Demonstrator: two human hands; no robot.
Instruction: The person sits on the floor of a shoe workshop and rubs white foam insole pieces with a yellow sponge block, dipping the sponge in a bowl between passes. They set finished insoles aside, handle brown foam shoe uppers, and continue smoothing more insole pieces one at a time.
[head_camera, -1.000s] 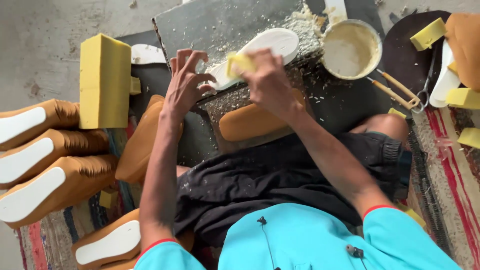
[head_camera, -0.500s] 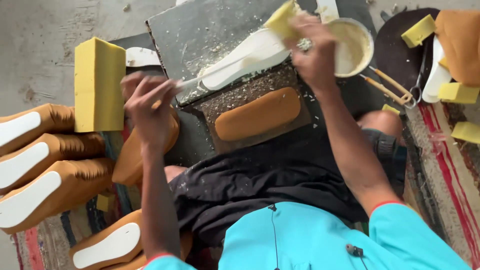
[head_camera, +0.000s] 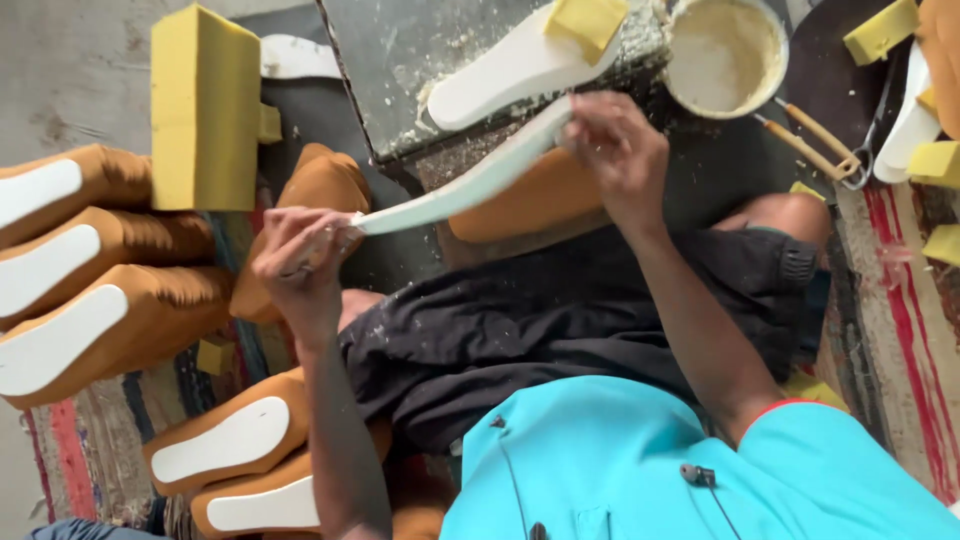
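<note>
Both hands on the white insole (head_camera: 470, 185), held in mid-air over the lap: left hand (head_camera: 300, 265) pinched on one end, right hand (head_camera: 615, 150) clamped on the other. Best kept level w/ grip at the edges, clear of the glue bowl (head_camera: 725, 55).

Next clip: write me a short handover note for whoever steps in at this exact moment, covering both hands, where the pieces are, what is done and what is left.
Left hand: grips one end of the white insole. Right hand: grips its other end; the insole is held up between them, above the tan sole.
On the dark board: a second white insole with a yellow sponge on it; the glue pot stands beside it.
Done: tan soles already fitted with white insoles lie stacked at the left and near the knee.
Left: the held insole is not yet on a sole, and the tan sole below is bare.
</note>
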